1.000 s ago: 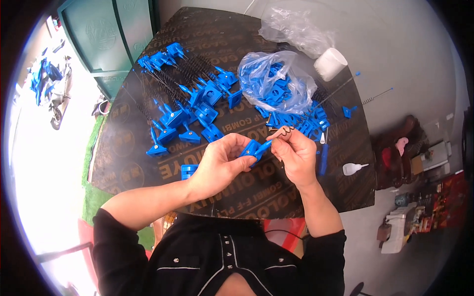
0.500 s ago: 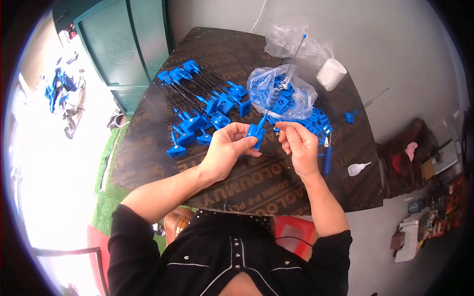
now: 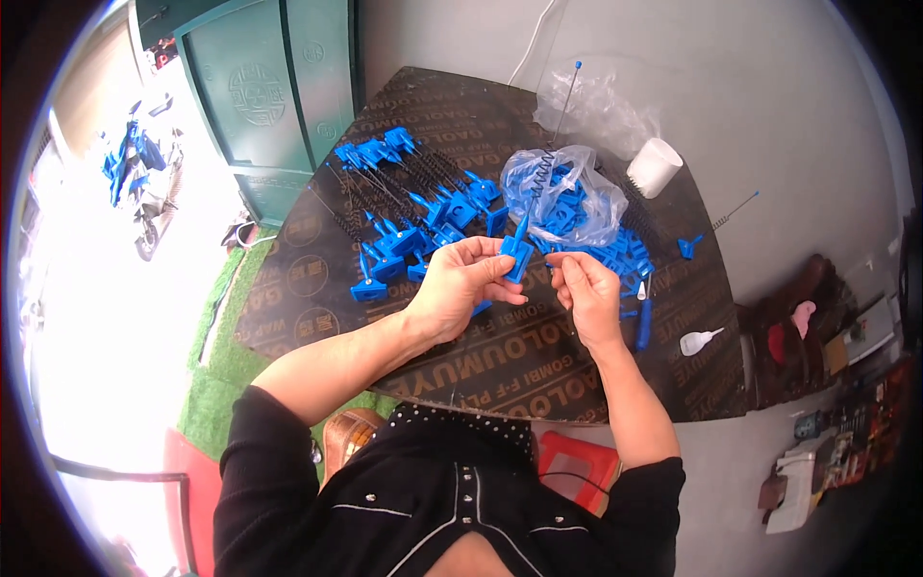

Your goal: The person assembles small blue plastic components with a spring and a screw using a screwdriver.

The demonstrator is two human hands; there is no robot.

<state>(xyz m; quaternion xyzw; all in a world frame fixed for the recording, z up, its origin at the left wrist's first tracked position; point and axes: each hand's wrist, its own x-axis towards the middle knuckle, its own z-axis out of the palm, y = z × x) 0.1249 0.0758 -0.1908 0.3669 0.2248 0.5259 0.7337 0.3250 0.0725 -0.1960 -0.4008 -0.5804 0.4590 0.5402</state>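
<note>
My left hand [image 3: 460,288] is closed on a blue plastic mount [image 3: 516,258], gripping it between thumb and fingers. From its pointed top rises a black coil spring [image 3: 541,178] that runs into a thin rod with a blue tip, leaning slightly right. Close by on the right, my right hand [image 3: 588,293] is pinched, thumb against index finger, apart from the mount. What sits in that pinch is too small to make out. Beyond the left hand lies a heap of similar blue mounts with springs [image 3: 452,212]. A clear plastic bag [image 3: 606,216] of blue parts is beyond both hands.
To the right on the dark table [image 3: 538,361] lie a blue-handled tool [image 3: 643,325], a small white nozzle bottle [image 3: 700,341] and one separate spring piece [image 3: 688,247]. A white cylinder [image 3: 655,168] stands at the back right. A green door [image 3: 260,106] is at the far left.
The whole view has shifted a little. The rod on the held mount leans less to the right than before. Both hands keep much the same grip.
</note>
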